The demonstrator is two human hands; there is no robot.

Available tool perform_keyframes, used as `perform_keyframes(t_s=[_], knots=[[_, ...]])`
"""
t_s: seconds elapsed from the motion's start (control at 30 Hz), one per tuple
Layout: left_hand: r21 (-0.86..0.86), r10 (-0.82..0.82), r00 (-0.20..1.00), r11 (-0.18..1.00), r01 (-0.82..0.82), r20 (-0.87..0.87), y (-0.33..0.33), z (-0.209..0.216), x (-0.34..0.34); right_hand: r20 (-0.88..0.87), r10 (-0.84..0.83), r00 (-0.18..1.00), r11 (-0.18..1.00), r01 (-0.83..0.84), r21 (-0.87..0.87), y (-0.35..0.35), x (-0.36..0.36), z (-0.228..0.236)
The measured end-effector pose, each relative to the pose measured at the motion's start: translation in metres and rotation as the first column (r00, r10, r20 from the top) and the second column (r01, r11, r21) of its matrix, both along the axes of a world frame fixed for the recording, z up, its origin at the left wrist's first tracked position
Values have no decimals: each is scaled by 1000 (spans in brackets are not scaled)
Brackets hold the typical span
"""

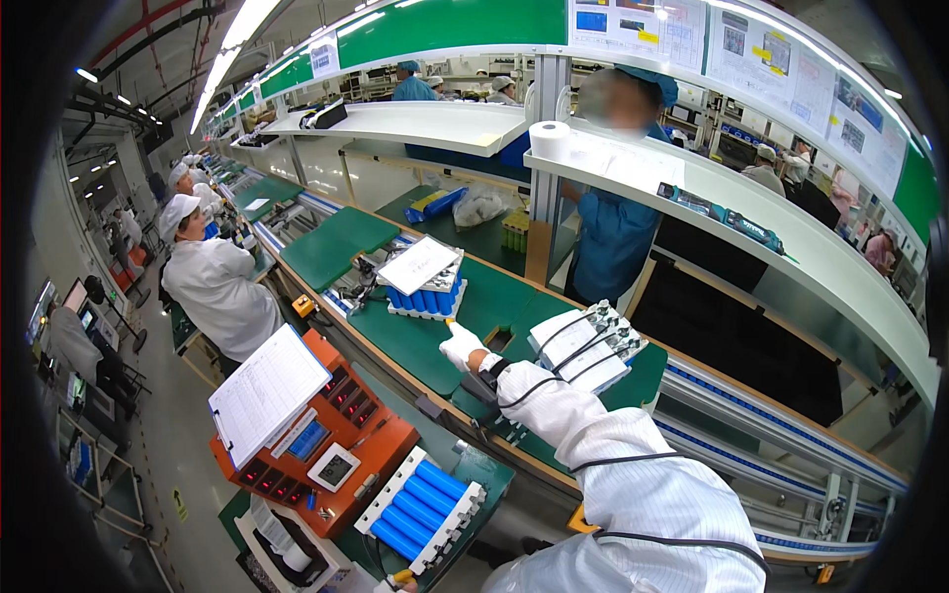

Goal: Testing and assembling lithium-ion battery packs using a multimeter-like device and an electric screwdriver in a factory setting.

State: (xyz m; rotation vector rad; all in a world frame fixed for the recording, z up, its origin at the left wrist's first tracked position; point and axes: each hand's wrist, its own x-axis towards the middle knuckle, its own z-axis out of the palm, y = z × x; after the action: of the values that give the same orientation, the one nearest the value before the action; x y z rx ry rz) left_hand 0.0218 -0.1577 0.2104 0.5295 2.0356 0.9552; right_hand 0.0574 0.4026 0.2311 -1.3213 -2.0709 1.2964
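My right hand [463,348], in a white glove with a yellow fingertip, reaches across the green bench. One finger is stretched out to the near edge of a battery pack [425,299] of blue cells in white holders; a paper sheet [419,263] lies on top of that pack. The other fingers are hard to make out. At the bottom edge, only a bit of my left hand [401,581] shows, close to the lower corner of another blue-cell battery pack [420,509]. Its grip is hidden.
An orange tester [371,435] with red displays carries a clipboard [269,395] on my left. A wired battery pack [583,346] stands by my right forearm. Beyond the roller conveyor [741,405] is a person in blue [613,237]; a person in white [217,282] works at left.
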Motion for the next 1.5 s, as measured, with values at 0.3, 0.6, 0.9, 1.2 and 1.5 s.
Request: perform_keyframes(t_s=[0.3,0.6,0.9,1.2,1.5], knots=[[36,29,998,999,-28,-50,17,-7,11,1,-37,999,985,36,171,47,-5,-4],[87,90,987,993,-79,-132,13,-29,16,393,-28,919,923,-127,362,60,-41,44],[139,135,978,984,-113,-159,-1,-76,11,435,-6,901,963,-112,246,53,-45,49],[138,196,973,974,-179,-123,18,-69,22,274,785,556,599,-794,-104,-112,84,-24],[67,167,898,986,-154,-407,31,-88,22,143,681,719,730,-681,-55,-206,133,-99]])
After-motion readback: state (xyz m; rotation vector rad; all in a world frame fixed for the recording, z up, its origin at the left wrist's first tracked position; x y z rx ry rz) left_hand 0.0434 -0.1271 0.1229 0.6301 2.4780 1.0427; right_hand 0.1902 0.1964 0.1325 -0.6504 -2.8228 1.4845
